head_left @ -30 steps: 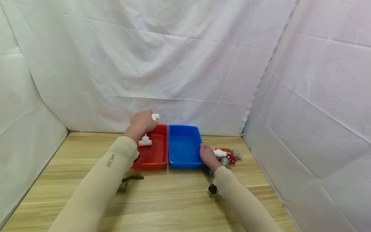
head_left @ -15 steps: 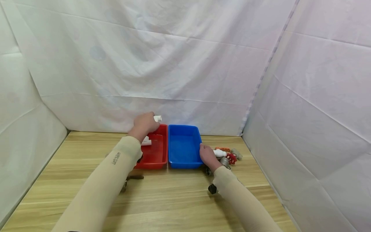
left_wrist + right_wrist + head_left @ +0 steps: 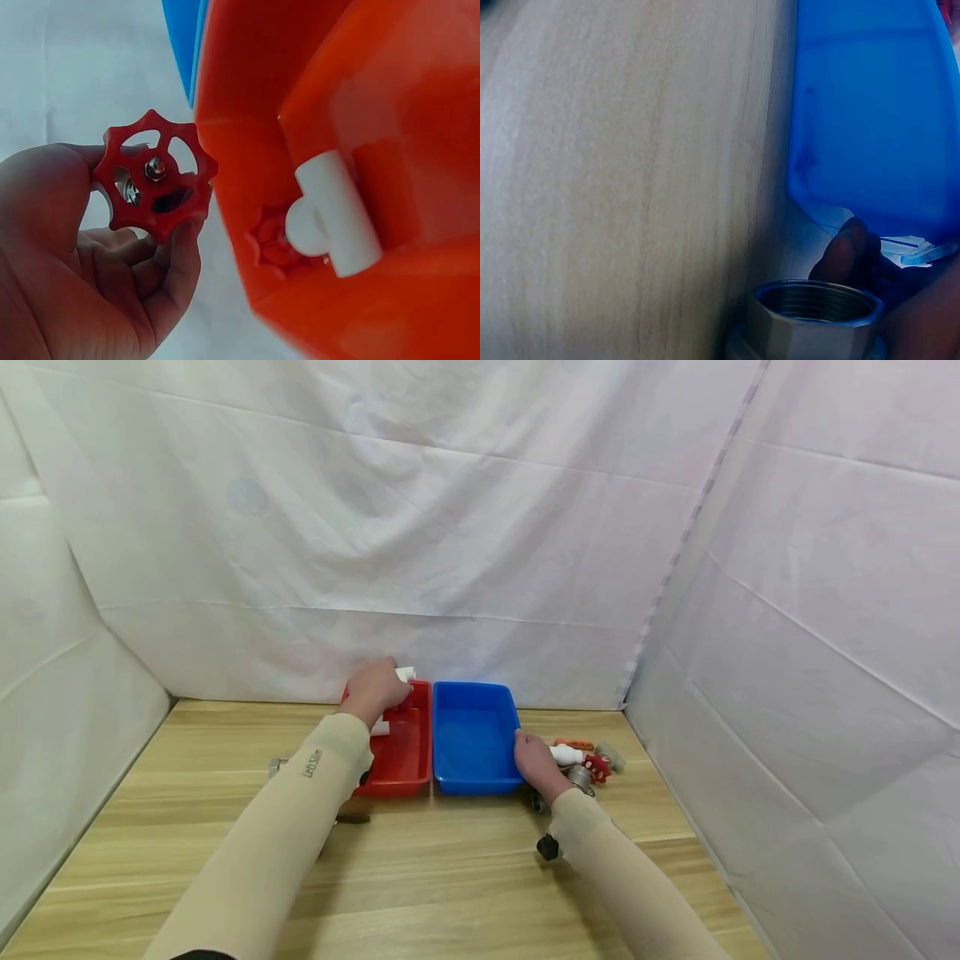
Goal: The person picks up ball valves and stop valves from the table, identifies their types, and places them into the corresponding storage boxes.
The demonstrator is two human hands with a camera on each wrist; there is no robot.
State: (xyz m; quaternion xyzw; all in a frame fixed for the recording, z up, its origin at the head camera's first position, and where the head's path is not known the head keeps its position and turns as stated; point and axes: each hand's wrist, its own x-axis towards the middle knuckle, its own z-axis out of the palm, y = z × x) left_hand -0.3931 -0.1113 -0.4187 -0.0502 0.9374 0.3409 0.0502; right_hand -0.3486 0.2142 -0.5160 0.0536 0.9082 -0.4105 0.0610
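Note:
My left hand [image 3: 377, 687] holds a white valve [image 3: 406, 674] with a red handwheel [image 3: 156, 169], up at the far left end of the red tray [image 3: 402, 760]. In the left wrist view, my thumb and fingers pinch it around the wheel. Another white valve [image 3: 339, 214] with a red handwheel lies inside the red tray, partly hidden by my wrist in the head view. My right hand [image 3: 537, 762] grips the right wall of the blue tray [image 3: 474, 739], which stands beside the red one.
Right of the blue tray lie a white valve [image 3: 566, 755], a red handwheel [image 3: 597, 768], an orange handle [image 3: 575, 744] and a threaded metal fitting [image 3: 810, 334]. A dark lever handle [image 3: 352, 818] and a metal fitting [image 3: 276, 766] show around my left sleeve. White cloth [image 3: 480, 527] closes off the back.
My left hand has moved slightly right and lower with its valve, its wrist covering more of the valve in the red tray. My right hand has stayed on the blue tray.

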